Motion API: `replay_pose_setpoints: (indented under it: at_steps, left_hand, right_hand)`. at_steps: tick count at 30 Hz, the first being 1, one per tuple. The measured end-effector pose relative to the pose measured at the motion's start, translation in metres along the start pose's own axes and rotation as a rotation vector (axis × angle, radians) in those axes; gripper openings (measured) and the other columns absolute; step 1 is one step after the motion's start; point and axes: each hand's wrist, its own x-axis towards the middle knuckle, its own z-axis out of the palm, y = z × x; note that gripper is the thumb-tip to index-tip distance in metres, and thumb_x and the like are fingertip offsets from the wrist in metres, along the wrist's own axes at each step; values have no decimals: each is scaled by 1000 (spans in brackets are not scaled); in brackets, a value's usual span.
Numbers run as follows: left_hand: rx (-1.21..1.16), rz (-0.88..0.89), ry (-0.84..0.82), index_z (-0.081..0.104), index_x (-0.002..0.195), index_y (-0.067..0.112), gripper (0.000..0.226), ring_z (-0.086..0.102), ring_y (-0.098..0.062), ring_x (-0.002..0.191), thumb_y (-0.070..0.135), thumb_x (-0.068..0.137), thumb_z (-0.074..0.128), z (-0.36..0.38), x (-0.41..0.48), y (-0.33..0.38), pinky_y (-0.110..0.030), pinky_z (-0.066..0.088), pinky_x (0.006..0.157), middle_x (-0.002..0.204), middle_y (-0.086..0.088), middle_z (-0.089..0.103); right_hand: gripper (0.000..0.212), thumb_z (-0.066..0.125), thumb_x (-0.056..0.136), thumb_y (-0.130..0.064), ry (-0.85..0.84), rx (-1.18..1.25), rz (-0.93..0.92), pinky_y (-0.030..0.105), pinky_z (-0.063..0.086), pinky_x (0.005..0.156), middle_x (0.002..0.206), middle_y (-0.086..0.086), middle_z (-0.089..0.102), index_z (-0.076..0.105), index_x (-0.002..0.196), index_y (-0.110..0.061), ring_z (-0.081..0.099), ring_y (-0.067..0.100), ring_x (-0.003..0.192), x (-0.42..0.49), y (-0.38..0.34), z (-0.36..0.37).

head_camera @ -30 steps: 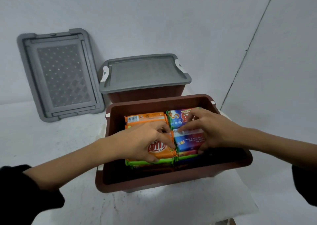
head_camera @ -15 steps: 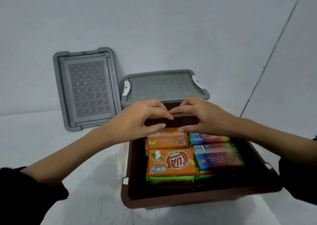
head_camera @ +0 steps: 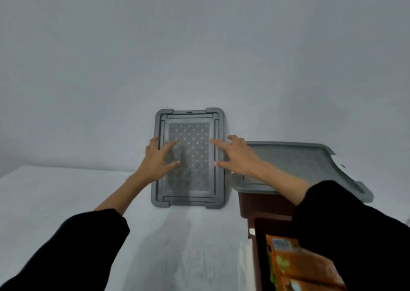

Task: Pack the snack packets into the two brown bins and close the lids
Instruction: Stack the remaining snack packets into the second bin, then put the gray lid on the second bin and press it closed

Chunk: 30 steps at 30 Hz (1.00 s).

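A loose grey lid (head_camera: 188, 188) leans upright against the white wall, straight ahead. My left hand (head_camera: 158, 158) is at its left edge with fingers spread, the thumb over the lid's face. My right hand (head_camera: 235, 155) is at its right edge, fingers spread and straight. Neither hand grips the lid. At the right stands a brown bin (head_camera: 264, 204) with its grey lid (head_camera: 306, 166) on. In the bottom right corner is the open brown bin (head_camera: 257, 246) with orange snack packets (head_camera: 295, 266) inside, partly hidden by my right sleeve.
Everything stands on a white table (head_camera: 66, 202) whose top runs to the left and toward me. The white wall is right behind the leaning lid.
Both hands left the open bin and its packets and reached left and forward to the leaning lid. The view swung left, so the open bin slid to the bottom right.
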Motion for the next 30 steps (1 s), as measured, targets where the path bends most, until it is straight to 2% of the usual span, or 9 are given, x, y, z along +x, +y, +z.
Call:
replay_pose_setpoints:
  at_steps: [4, 6, 8, 11, 13, 16, 22, 25, 30]
  left_hand:
    - [-65, -107, -52, 9, 147, 39, 89, 12, -46, 138, 36, 80, 69, 20, 22, -44, -50, 22, 114, 152, -19, -11]
    - [-123, -75, -75, -1, 146, 40, 100, 27, -44, 133, 32, 78, 73, 29, 28, -54, -48, 27, 113, 151, -19, -9]
    - [-201, -23, -87, -8, 144, 41, 106, 44, -36, 114, 25, 78, 73, 37, 29, -58, -44, 37, 108, 144, -17, 9]
    - [-262, 4, -46, -9, 144, 43, 107, 47, -28, 95, 22, 78, 73, 40, 30, -59, -39, 46, 96, 121, -9, 27]
    - [-265, 12, -21, -6, 144, 43, 107, 50, -32, 97, 23, 77, 74, 36, 29, -58, -38, 47, 92, 125, -14, 30]
    - [-275, 41, 45, -2, 145, 42, 102, 49, -35, 108, 32, 77, 73, 17, 26, -49, -38, 45, 94, 131, -16, 29]
    - [-262, 87, 141, 1, 146, 42, 98, 46, -35, 114, 39, 76, 70, -54, 5, -19, -38, 41, 99, 134, -17, 29]
    - [-205, 88, 176, 2, 146, 41, 99, 48, -33, 108, 42, 75, 71, -87, -13, 6, -36, 41, 96, 134, -18, 31]
    - [-125, 106, 168, 4, 146, 42, 100, 41, -23, 89, 49, 71, 70, -120, -45, 57, -33, 39, 87, 126, -21, 38]
  right_hand:
    - [76, 56, 88, -39, -55, -33, 107, 49, 28, 111, 148, 25, 13, 8, 147, -40, 22, 41, 135, 40, -6, 30]
    - [83, 59, 86, -37, -40, -61, 151, 52, 28, 110, 144, 26, 16, 1, 146, -43, 28, 42, 131, 49, -6, 43]
    - [87, 61, 85, -34, 3, -83, 165, 53, 29, 108, 139, 25, 22, -1, 146, -44, 39, 41, 123, 51, -9, 51]
    - [85, 62, 86, -27, 42, -21, 164, 50, 30, 109, 134, 22, 27, 5, 146, -43, 48, 37, 114, 49, -10, 50]
    - [83, 63, 85, -22, 70, 56, 169, 46, 37, 105, 132, 22, 29, 10, 146, -42, 50, 34, 106, 46, -13, 45]
    - [85, 65, 84, -15, 154, 152, 142, 36, 51, 85, 126, 18, 30, 14, 145, -43, 49, 24, 82, 42, -19, 35]
    - [86, 67, 82, -14, 292, 232, 28, 24, 46, 78, 128, 17, 28, 17, 145, -41, 44, 14, 70, 24, -38, -16]
    - [84, 70, 81, -20, 326, 281, -3, 24, 42, 90, 134, 17, 24, 20, 146, -38, 53, 27, 92, 0, -53, -53]
    - [84, 73, 78, -29, 339, 286, 33, 29, 33, 106, 139, 19, 19, 23, 146, -35, 44, 35, 118, -59, -59, -105]
